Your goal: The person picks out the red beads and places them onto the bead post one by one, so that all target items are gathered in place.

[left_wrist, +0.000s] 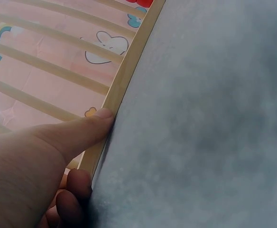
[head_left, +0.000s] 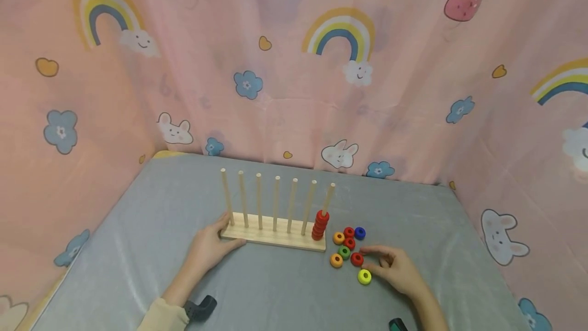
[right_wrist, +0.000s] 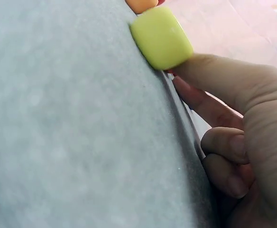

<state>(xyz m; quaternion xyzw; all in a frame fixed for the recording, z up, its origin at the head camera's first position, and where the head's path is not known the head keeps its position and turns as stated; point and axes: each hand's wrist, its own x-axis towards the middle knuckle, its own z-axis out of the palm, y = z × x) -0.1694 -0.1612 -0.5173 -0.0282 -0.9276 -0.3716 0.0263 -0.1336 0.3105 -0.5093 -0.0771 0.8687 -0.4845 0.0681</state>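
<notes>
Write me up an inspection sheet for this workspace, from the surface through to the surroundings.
Surface: grey tabletop, with the pegboard and loose beads on it.
Job's things: wooden pegboard with seven upright pegs; stacked red beads on the rightmost peg only. Loose to its right: three red beads, two orange beads, one blue bead, one green bead, one yellow bead.
Clutter: nothing seen.
Left hand: holds the pegboard's left end, thumb along the front edge.
Right hand: thumb and index fingertips at the nearest loose red bead; grip not certain.
Cables: nothing seen.
Surroundings: pink curtain printed with rainbows, strawberries, rabbits and flowers.
</notes>
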